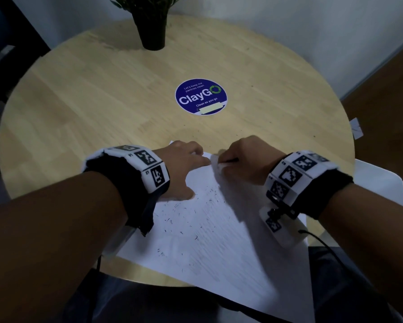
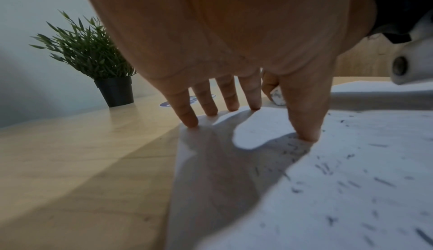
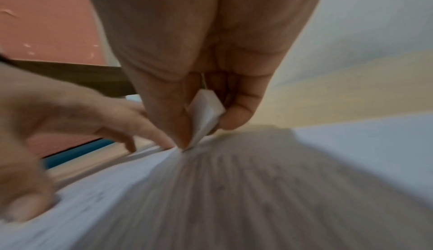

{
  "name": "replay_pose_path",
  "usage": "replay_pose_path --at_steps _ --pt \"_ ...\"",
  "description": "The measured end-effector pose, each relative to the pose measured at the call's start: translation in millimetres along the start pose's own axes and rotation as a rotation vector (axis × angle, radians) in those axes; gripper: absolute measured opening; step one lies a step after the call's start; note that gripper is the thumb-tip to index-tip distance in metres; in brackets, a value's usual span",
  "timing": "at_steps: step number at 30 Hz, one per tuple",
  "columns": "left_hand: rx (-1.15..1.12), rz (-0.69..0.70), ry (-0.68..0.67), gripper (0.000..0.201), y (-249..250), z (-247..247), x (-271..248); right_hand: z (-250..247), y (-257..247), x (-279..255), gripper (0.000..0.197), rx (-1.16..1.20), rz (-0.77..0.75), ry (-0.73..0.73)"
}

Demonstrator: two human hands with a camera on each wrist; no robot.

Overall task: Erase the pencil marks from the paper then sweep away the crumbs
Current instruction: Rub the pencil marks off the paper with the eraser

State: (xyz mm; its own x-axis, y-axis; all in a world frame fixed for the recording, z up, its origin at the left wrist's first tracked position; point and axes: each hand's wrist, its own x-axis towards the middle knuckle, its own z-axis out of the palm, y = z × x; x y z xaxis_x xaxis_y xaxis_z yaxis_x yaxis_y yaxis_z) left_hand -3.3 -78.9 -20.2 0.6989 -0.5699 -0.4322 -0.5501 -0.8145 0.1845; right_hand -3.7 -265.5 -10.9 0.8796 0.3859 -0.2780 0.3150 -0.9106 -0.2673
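A white sheet of paper (image 1: 209,241) lies on the round wooden table (image 1: 102,94), its near end hanging over the table's front edge. Dark eraser crumbs (image 1: 191,210) are scattered over its left half. My left hand (image 1: 184,162) presses the paper's far left corner flat with straight, spread fingers (image 2: 230,98) and thumb. My right hand (image 1: 240,157) pinches a white eraser (image 3: 206,113) between thumb and fingers, its tip touching the paper near the far edge, right beside my left fingertips. The right wrist view is blurred by motion.
A potted green plant (image 1: 152,22) in a black pot stands at the table's far edge. A round blue "ClayGO" sticker (image 1: 201,96) sits mid-table just beyond my hands. A white chair (image 1: 379,185) is at the right of the table.
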Motion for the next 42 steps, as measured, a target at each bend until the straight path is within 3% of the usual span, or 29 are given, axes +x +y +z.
replay_pose_path --at_steps 2,7,11,15,19,23,27,31,35,40,42 --pt "0.014 0.001 0.001 0.075 0 0 0 -3 7 2 0.015 0.006 0.050 0.055" --pt "-0.009 0.008 -0.001 0.078 -1 2 -2 7 0 -3 0.015 -0.008 -0.034 -0.054" --pt "-0.015 -0.003 -0.049 0.090 -5 3 -3 5 10 -1 0.014 0.021 0.068 0.075" --pt "0.020 -0.002 -0.054 0.094 -6 2 0 16 0 -10 0.015 0.005 -0.020 0.035" --pt "0.027 -0.002 -0.069 0.095 -7 2 1 11 7 -8 0.011 0.078 0.082 0.100" --pt "0.022 -0.005 -0.069 0.096 -7 2 2 17 -4 -13 0.018 0.023 -0.005 0.052" --pt "0.023 -0.012 -0.076 0.095 -6 2 1 8 13 -5 0.013 0.057 0.075 0.111" --pt "0.027 -0.004 -0.060 0.094 -6 2 1 18 -6 -14 0.025 0.025 -0.039 0.022" --pt "0.030 -0.008 -0.059 0.093 -6 3 1 11 11 -5 0.016 0.069 0.094 0.112" --pt "0.027 -0.011 -0.051 0.094 -6 3 1 17 -8 -15 0.020 -0.002 -0.027 0.011" --pt "0.035 -0.007 -0.052 0.094 -6 4 1 13 2 -10 0.015 0.037 0.052 0.064"
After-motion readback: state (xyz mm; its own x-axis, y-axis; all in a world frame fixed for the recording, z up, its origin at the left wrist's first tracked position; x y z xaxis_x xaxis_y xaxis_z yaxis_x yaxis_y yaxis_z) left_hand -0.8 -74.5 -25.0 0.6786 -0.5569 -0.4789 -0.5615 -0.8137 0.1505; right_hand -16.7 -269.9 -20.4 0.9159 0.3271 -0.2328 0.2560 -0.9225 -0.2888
